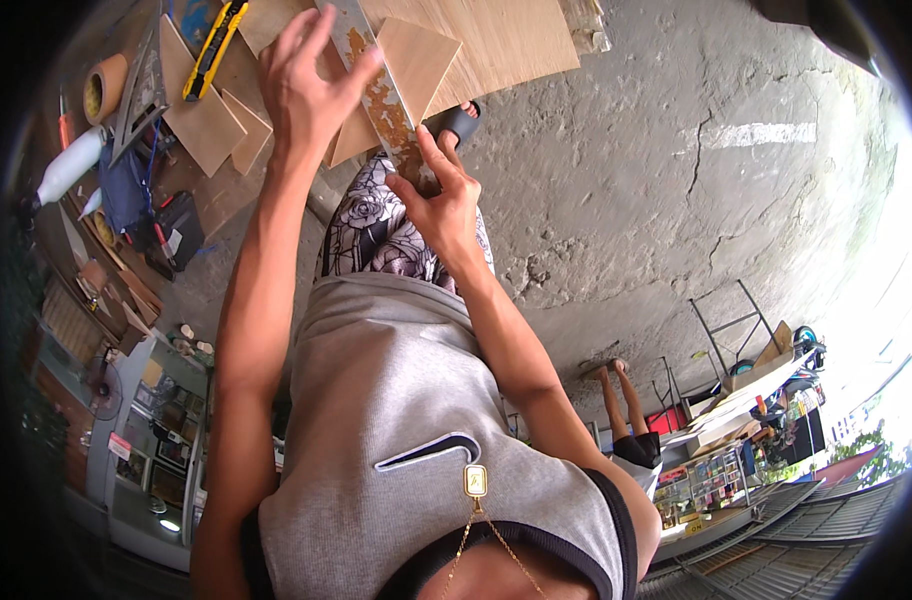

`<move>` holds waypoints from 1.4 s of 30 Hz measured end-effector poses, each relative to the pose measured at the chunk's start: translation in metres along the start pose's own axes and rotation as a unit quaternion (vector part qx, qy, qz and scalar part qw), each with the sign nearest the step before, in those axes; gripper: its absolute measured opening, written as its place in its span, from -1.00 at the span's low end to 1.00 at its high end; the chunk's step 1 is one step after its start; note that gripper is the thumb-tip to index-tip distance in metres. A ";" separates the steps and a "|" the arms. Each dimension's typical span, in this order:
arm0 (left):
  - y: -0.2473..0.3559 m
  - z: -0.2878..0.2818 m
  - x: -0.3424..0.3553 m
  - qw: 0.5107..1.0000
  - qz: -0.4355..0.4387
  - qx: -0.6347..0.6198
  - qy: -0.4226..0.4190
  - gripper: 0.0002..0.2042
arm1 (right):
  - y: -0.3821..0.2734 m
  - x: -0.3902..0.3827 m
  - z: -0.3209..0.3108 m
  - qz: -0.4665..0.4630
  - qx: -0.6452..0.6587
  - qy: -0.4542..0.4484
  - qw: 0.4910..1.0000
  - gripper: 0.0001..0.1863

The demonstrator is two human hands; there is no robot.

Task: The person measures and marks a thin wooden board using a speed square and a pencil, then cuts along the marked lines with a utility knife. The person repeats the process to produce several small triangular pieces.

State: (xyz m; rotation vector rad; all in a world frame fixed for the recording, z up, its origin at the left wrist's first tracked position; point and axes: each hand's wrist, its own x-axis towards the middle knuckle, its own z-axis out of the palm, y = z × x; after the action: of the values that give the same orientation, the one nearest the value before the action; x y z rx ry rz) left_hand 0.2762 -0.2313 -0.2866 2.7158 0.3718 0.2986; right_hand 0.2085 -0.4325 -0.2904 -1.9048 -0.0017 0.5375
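A long metal straightedge (381,100) with worn, flaking orange-brown patches lies at a slant over thin plywood pieces. Its near end is between the thumb and fingers of my right hand (444,200). Farther up and to the left, my left hand (308,88) is open, fingers apart and slightly blurred. The left thumb reaches over the straightedge; whether it touches cannot be told. Right of the straightedge are a small plywood piece (416,62) and a larger plywood sheet (511,45). A yellow and black utility knife (214,52) rests on wood left of my left hand.
At the left are a tape roll (104,88), a metal square (141,95), a white bottle (72,165) and a black box (181,230). Cracked concrete floor (626,200) spreads to the right. Another person (631,420) stands behind, near cluttered shelves (706,485).
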 end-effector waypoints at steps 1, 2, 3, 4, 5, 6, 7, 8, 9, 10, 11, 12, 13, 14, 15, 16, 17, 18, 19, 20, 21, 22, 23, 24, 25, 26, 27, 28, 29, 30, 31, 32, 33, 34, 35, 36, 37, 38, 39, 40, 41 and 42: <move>0.008 -0.013 0.000 0.998 0.040 0.012 -0.048 -0.28 | 0.001 0.001 0.000 0.017 0.020 -0.010 1.000 -0.27; 0.012 -0.018 -0.006 0.992 0.015 0.011 -0.128 -0.22 | 0.001 0.001 -0.001 0.032 0.039 -0.023 0.998 -0.27; 0.018 -0.022 -0.010 0.986 0.020 0.050 -0.159 -0.18 | 0.002 0.000 -0.002 0.048 0.057 -0.037 0.997 -0.27; 0.026 -0.024 -0.013 0.978 0.024 0.090 -0.189 -0.14 | 0.003 0.000 -0.004 0.041 0.055 -0.036 0.997 -0.30; 0.031 -0.027 -0.012 0.966 0.027 0.132 -0.219 -0.11 | 0.004 0.001 -0.004 0.034 0.055 -0.036 0.997 -0.32; 0.034 -0.025 -0.011 0.958 0.017 0.143 -0.248 -0.04 | 0.005 0.001 -0.004 0.027 0.056 -0.036 0.997 -0.34; 0.039 -0.026 -0.010 0.952 0.007 0.153 -0.267 -0.04 | 0.007 0.002 -0.009 0.025 0.054 -0.012 0.998 -0.38; 0.045 -0.027 -0.008 0.944 -0.007 0.165 -0.284 -0.04 | 0.011 0.004 -0.015 0.021 0.055 0.008 0.998 -0.42; 0.049 -0.030 -0.005 0.936 -0.022 0.180 -0.300 -0.03 | 0.007 0.010 -0.022 0.017 0.059 0.026 0.998 -0.46; 0.048 -0.026 -0.009 0.934 -0.026 0.184 -0.304 -0.03 | 0.002 0.019 -0.030 -0.010 0.050 0.051 0.997 -0.50; 0.050 -0.027 -0.008 0.932 -0.046 0.153 -0.327 0.04 | -0.017 0.032 -0.036 -0.034 0.046 0.078 0.995 -0.54; 0.050 -0.026 -0.008 0.931 -0.039 0.162 -0.326 -0.04 | -0.038 0.049 -0.039 -0.056 0.008 0.073 0.996 -0.59; 0.050 -0.025 -0.007 0.930 -0.029 0.171 -0.325 -0.13 | -0.066 0.066 -0.033 -0.088 0.040 0.061 0.993 -0.60; 0.050 -0.023 -0.005 0.944 -0.027 0.129 -0.304 -0.26 | -0.080 0.088 -0.020 -0.130 0.042 0.016 0.991 -0.62; 0.047 -0.020 -0.004 0.955 -0.024 0.085 -0.282 -0.38 | -0.109 0.107 -0.004 -0.166 0.025 -0.050 0.985 -0.58; 0.036 -0.010 -0.009 0.975 -0.003 -0.095 -0.199 -0.55 | -0.126 0.127 0.015 -0.241 -0.037 -0.128 0.961 -0.53; 0.029 0.004 -0.016 0.989 0.071 -0.060 -0.118 -0.54 | -0.140 0.148 0.043 -0.263 -0.128 -0.218 0.931 -0.47; 0.022 0.020 -0.021 0.990 0.138 -0.018 -0.029 -0.52 | -0.155 0.165 0.070 -0.243 -0.237 -0.306 0.890 -0.45; 0.015 0.027 -0.027 0.983 0.180 0.022 0.016 -0.51 | -0.164 0.172 0.102 -0.253 -0.278 -0.332 0.865 -0.45; 0.008 0.033 -0.034 0.972 0.216 0.066 0.068 -0.49 | -0.171 0.172 0.128 -0.261 -0.322 -0.358 0.837 -0.45; 0.001 0.035 -0.042 0.964 0.223 0.127 0.067 -0.47 | -0.179 0.168 0.145 -0.244 -0.345 -0.362 0.831 -0.47; 0.002 0.036 -0.040 0.972 0.187 0.144 0.021 -0.47 | -0.182 0.167 0.159 -0.223 -0.373 -0.362 0.825 -0.48; 0.004 0.035 -0.037 0.974 0.154 0.162 -0.027 -0.46 | -0.182 0.167 0.168 -0.197 -0.399 -0.360 0.820 -0.49; 0.011 0.027 -0.031 0.979 0.065 0.146 -0.125 -0.47 | -0.179 0.166 0.183 -0.196 -0.413 -0.336 0.823 -0.52; 0.019 0.027 -0.027 0.969 -0.022 0.120 -0.216 -0.47 | -0.164 0.170 0.199 -0.192 -0.435 -0.308 0.824 -0.54; 0.016 0.029 -0.034 0.984 0.032 0.118 -0.132 -0.48 | -0.156 0.176 0.205 -0.186 -0.453 -0.282 0.825 -0.57; 0.015 0.031 -0.039 0.988 0.088 0.120 -0.044 -0.49 | -0.153 0.182 0.201 -0.194 -0.436 -0.263 0.839 -0.59; 0.011 0.034 -0.041 0.974 0.164 0.156 0.024 -0.47 | -0.149 0.188 0.195 -0.203 -0.418 -0.243 0.851 -0.61; 0.012 0.035 -0.039 0.968 0.203 0.137 0.052 -0.45 | -0.143 0.197 0.189 -0.213 -0.402 -0.223 0.862 -0.62; 0.014 0.035 -0.036 0.959 0.245 0.122 0.079 -0.44 | -0.136 0.212 0.175 -0.221 -0.261 -0.234 0.910 -0.62; 0.012 0.025 -0.035 0.967 0.237 0.066 0.061 -0.43 | -0.150 0.202 0.146 -0.251 -0.210 -0.219 0.919 -0.63; 0.012 0.019 -0.035 0.972 0.232 0.009 0.046 -0.42 | -0.167 0.194 0.109 -0.280 -0.156 -0.201 0.926 -0.63; 0.020 0.014 -0.031 0.986 0.147 0.036 -0.073 -0.31 | -0.158 0.200 0.084 -0.290 -0.121 -0.193 0.930 -0.61; 0.025 0.011 -0.031 0.976 0.055 0.083 -0.192 -0.19 | -0.155 0.193 0.053 -0.257 -0.005 -0.129 0.958 -0.57; 0.046 0.000 -0.019 0.954 -0.091 0.037 -0.283 -0.10 | -0.156 0.186 0.016 -0.239 0.114 -0.052 0.963 -0.50; 0.041 0.007 -0.023 0.960 -0.077 0.042 -0.265 0.04 | -0.140 0.197 -0.004 -0.117 0.208 -0.103 0.966 -0.35; 0.039 0.007 -0.025 0.960 -0.078 0.039 -0.264 0.04 | -0.137 0.186 -0.032 -0.070 0.275 -0.076 0.956 -0.39; 0.039 0.006 -0.023 0.961 -0.076 0.039 -0.262 0.03 | -0.119 0.195 -0.059 -0.026 0.305 -0.072 0.949 -0.66; 0.041 0.004 -0.021 0.962 -0.072 0.037 -0.261 0.03 | -0.097 0.200 -0.080 0.019 0.332 -0.065 0.941 -0.77; 0.043 -0.001 -0.020 0.960 -0.080 0.028 -0.268 0.04 | -0.085 0.192 -0.091 -0.016 0.352 -0.070 0.933 -0.77; 0.045 -0.003 -0.019 0.959 -0.081 0.038 -0.269 0.04 | -0.082 0.176 -0.100 -0.051 0.371 -0.076 0.924 -0.77; 0.047 -0.004 -0.020 0.958 -0.082 0.049 -0.272 0.05 | -0.096 0.150 -0.097 -0.070 0.368 -0.058 0.925 -0.77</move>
State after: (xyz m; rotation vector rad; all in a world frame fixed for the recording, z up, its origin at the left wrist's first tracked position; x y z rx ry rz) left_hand 0.2669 -0.2773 -0.2677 2.6929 0.4509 -0.5174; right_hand 0.4021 -0.4429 -0.2317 -1.1268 -0.0119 0.4658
